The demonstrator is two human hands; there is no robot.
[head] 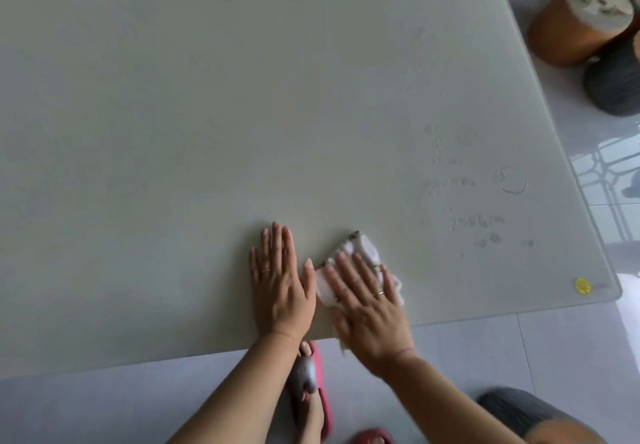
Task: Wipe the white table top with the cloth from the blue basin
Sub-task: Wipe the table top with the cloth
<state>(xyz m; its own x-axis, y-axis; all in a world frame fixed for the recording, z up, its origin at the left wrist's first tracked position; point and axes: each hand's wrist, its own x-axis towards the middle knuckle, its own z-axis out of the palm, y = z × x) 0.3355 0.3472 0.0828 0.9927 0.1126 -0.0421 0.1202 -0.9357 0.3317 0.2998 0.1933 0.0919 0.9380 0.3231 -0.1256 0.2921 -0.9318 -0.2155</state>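
Cloth (362,251): crumpled, pressed to the desk (207,125) under your flat-fingered right grip (367,308), long axis running forward-right beyond its fingertips; your left grip (280,291), flat and empty, lies just left.

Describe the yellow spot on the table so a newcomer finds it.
Take the white table that fills the view and go to its near right corner. The yellow spot sits just inside that corner. It is the only coloured mark; the smears nearby are colourless.
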